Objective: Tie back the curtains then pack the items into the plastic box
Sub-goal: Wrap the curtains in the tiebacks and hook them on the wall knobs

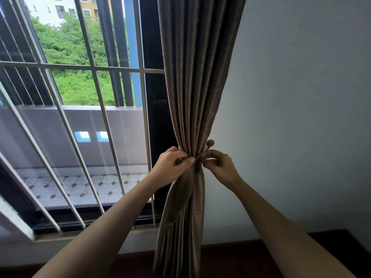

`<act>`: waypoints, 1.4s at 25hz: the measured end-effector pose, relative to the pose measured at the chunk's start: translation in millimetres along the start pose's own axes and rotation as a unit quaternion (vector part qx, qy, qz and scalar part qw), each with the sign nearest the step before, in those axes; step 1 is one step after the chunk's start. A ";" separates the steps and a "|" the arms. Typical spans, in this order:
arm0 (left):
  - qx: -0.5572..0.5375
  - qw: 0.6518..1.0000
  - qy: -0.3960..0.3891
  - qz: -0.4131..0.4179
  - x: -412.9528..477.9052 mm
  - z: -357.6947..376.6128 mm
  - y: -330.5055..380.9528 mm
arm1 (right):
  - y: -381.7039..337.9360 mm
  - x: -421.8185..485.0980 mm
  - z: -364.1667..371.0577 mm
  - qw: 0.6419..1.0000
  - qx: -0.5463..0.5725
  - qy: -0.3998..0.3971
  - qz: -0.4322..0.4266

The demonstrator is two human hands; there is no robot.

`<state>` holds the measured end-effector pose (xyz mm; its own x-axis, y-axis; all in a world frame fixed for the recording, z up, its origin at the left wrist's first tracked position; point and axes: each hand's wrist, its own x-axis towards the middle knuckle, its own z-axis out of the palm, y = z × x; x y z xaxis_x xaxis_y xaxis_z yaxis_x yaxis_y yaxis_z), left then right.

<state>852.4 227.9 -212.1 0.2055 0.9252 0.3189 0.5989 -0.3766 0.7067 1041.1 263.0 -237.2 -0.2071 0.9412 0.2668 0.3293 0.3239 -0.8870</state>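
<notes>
Pale wall [301, 97] fills the area right of the curtain [196, 77]. Barred window [84, 125] takes up the whole area left of it. Grey-white bars [100, 68] run upright, with one crossbar, and the nearest upright stands just beside the curtain's left edge. Beyond the bars: tiled balcony floor [90, 187], low parapet, green trees [66, 47], buildings at top. A dark brown surface [261, 255] lies below the curtain's hem, on both sides of it.

Curtain: taupe, hanging in vertical pleats against the window's dark right frame, drawn in to a narrow waist at mid-height and flaring again below.

Both bare forearms rise from the lower edge and meet at that waist. Left hand [172, 167] is on the curtain's left: fingers curled, thumb and forefinger pinching the brown tie [197, 164] against the gathered cloth. Right hand [220, 165] is on the curtain's right: grip closed on the tie's other end, fingertips pinched together. A round brown knob [210, 143] stands just above the right hand, touching the curtain's right edge.

Tie wraps the waist between the two hands. How it is fastened cannot be told.
</notes>
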 end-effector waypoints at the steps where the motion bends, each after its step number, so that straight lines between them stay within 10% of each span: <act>1: -0.011 1.000 -0.006 -0.023 3.0 1.2 1.6 | 0.0 -1.0 -1.0 1.000 0.025 -0.018 0.004; 5: -0.009 0.999 0.007 -0.040 11.1 4.4 -0.5 | 3.5 -5.5 -4.2 0.992 0.059 -0.107 0.007; 15: 0.054 0.972 0.217 -0.071 21.7 26.8 6.6 | 21.4 9.9 -12.8 0.990 -0.080 0.003 -0.114; 22: -0.102 0.950 0.248 -0.162 28.3 39.6 11.8 | 58.7 19.1 -17.4 0.986 -0.083 0.130 0.063; 28: -0.132 0.947 0.256 -0.142 21.6 35.2 9.0 | 50.3 17.0 9.6 0.907 0.337 0.144 0.209; 35: -0.065 0.937 0.314 -0.140 36.2 50.4 -4.5 | 89.7 23.1 -1.1 0.827 0.489 0.173 0.217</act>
<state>896.1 265.4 -235.6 -0.4649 0.7949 0.3897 0.4540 -0.1639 0.8758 1066.9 313.9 -310.2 0.0674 0.9742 -0.2152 -0.6352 -0.1244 -0.7623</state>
